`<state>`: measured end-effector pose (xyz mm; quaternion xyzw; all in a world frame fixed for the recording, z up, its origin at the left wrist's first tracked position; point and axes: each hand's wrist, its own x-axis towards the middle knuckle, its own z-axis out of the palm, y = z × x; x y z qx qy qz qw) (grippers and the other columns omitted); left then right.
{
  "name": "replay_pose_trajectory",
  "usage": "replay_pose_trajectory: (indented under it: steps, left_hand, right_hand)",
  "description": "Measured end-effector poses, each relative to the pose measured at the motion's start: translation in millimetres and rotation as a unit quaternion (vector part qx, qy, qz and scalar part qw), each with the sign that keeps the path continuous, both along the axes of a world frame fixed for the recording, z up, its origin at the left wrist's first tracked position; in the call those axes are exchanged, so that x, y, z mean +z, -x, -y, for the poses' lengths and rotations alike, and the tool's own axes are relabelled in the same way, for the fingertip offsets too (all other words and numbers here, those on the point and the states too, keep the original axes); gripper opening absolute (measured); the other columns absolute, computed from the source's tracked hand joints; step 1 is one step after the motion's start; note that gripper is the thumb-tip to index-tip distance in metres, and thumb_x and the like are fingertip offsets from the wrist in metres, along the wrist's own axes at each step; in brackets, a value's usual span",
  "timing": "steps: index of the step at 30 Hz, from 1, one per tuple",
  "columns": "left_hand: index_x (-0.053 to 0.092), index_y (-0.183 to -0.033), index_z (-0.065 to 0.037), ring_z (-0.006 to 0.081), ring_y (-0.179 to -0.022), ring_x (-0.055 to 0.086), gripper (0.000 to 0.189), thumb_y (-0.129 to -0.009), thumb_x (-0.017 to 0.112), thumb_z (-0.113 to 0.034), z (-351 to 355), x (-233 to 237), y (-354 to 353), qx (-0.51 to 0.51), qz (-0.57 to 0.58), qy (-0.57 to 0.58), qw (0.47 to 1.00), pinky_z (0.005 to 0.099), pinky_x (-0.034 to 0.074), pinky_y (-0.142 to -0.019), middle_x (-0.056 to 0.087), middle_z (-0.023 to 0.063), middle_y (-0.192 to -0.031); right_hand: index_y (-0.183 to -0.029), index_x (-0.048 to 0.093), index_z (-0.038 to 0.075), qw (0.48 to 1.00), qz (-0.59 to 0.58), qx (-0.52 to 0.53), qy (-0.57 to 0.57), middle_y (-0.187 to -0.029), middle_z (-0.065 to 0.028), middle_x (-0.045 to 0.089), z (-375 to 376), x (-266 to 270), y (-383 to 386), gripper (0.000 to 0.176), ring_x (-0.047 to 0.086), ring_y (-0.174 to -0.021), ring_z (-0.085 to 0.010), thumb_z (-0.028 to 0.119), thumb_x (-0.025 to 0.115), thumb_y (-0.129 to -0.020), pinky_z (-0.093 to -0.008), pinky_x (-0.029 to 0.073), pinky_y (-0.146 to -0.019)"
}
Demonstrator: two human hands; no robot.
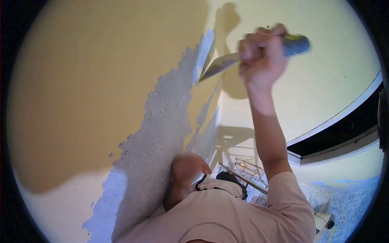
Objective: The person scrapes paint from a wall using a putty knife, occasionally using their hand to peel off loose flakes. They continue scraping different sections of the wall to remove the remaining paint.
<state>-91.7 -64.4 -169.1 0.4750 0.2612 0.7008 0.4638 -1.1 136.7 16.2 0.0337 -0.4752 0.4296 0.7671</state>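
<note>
My right hand point(265, 50) is raised high and wrapped round the handle of a scraper point(221, 66). Its dark green and yellow grip sticks out to the right of my fist. The metal blade points down and left, its tip at the edge of peeled paint near the wall corner. Low by the wall, my left hand point(188, 168) is partly smeared; a few of its fingers show stretched out to the right, with nothing visible in them. A grey patch point(162, 111) of bare plaster runs up the yellow wall point(93, 81) between flakes of remaining paint.
A dark opening with a pale frame point(324, 135) lies to the right. Below, behind my body, are metal bars point(243, 178), a dark rounded object point(227, 177) and a patchy blue-grey wall point(352, 202). Shadows of my arm and head fall across the walls.
</note>
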Motion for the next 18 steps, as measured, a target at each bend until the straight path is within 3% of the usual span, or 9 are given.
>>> replay_pose_trajectory:
  steps: [1,3,5,8,10,13,15,17,18]
  left_hand:
    - [0.050,-0.073,0.001,0.0245,-0.062,0.058,0.021,-0.086,0.054,-0.015,-2,-1,0,-0.006,0.007,-0.006,1.000,0.0371,0.050,-0.058,0.057,0.0153,-0.067]
    - [0.050,-0.073,0.000,0.0263,-0.059,0.058,0.022,-0.085,0.055,-0.017,-2,-1,-1,0.010,-0.010,0.000,1.000,0.0380,0.050,-0.054,0.056,0.0152,-0.065]
    - [0.050,-0.072,-0.001,0.0280,-0.056,0.058,0.024,-0.085,0.055,-0.020,-5,0,0,0.028,-0.031,0.004,0.999,0.0389,0.050,-0.050,0.056,0.0152,-0.063]
    - [0.050,-0.072,-0.001,0.0275,-0.057,0.058,0.024,-0.085,0.055,-0.020,-3,-1,-2,0.021,-0.026,0.005,0.999,0.0392,0.050,-0.051,0.056,0.0151,-0.063]
    - [0.050,-0.074,0.000,0.0237,-0.064,0.059,0.021,-0.086,0.055,-0.016,-3,0,-2,-0.008,0.014,0.008,1.000,0.0363,0.050,-0.060,0.057,0.0147,-0.067]
    - [0.051,-0.074,0.000,0.0236,-0.064,0.059,0.021,-0.086,0.055,-0.017,-2,-4,-1,-0.010,0.009,0.011,1.000,0.0363,0.050,-0.061,0.057,0.0146,-0.067]
    - [0.051,-0.074,0.000,0.0236,-0.064,0.059,0.021,-0.086,0.055,-0.017,1,-2,-3,-0.006,0.007,0.015,1.000,0.0363,0.050,-0.061,0.057,0.0147,-0.067]
    - [0.051,-0.074,0.000,0.0236,-0.063,0.059,0.022,-0.086,0.055,-0.017,-3,1,-2,-0.005,0.006,0.009,1.000,0.0364,0.050,-0.061,0.057,0.0147,-0.067]
    - [0.051,-0.073,0.000,0.0236,-0.063,0.059,0.022,-0.086,0.055,-0.017,-2,4,-2,-0.005,0.002,0.009,1.000,0.0363,0.050,-0.061,0.057,0.0148,-0.067]
  right_hand:
    - [-0.061,0.028,0.012,0.999,-0.048,-0.005,-0.005,-0.045,0.0023,0.021,-5,5,-11,0.020,0.017,-0.039,-0.0081,0.004,0.041,-0.075,-0.0228,0.019,-0.037]
    - [-0.064,0.030,0.008,0.975,-0.168,0.145,-0.005,-0.047,0.0004,0.029,-3,16,-38,0.019,0.021,-0.036,-0.0083,0.000,0.044,-0.075,-0.0230,0.024,-0.035]
    - [-0.065,0.030,0.008,0.993,-0.099,0.065,-0.011,-0.046,-0.0006,0.028,2,4,-8,0.019,0.021,-0.036,-0.0083,-0.002,0.044,-0.074,-0.0235,0.024,-0.035]
    - [-0.064,0.030,0.008,0.992,-0.097,0.075,0.000,-0.046,-0.0006,0.028,3,0,-20,0.020,0.023,-0.035,-0.0091,-0.003,0.044,-0.073,-0.0249,0.024,-0.034]
    - [-0.064,0.029,0.008,0.993,-0.109,0.056,0.000,-0.046,-0.0002,0.029,1,2,-29,0.021,0.024,-0.035,-0.0097,-0.002,0.045,-0.073,-0.0256,0.025,-0.034]
    - [-0.064,0.032,0.007,0.954,-0.216,0.207,-0.022,-0.046,-0.0001,0.033,1,4,-24,0.019,0.028,-0.034,-0.0107,-0.001,0.045,-0.074,-0.0262,0.027,-0.034]
    - [-0.063,0.030,0.011,0.999,0.044,0.003,0.029,-0.047,0.0022,0.020,14,-10,7,0.017,0.017,-0.039,-0.0088,0.004,0.040,-0.076,-0.0233,0.018,-0.038]
    - [-0.063,0.029,0.012,0.999,0.053,-0.003,0.010,-0.047,0.0023,0.020,8,-6,-7,0.019,0.017,-0.039,-0.0079,0.002,0.040,-0.075,-0.0235,0.018,-0.037]
    - [-0.062,0.028,0.012,1.000,-0.022,-0.001,0.012,-0.047,0.0024,0.020,6,6,-18,0.021,0.016,-0.038,-0.0075,0.001,0.040,-0.074,-0.0238,0.017,-0.037]
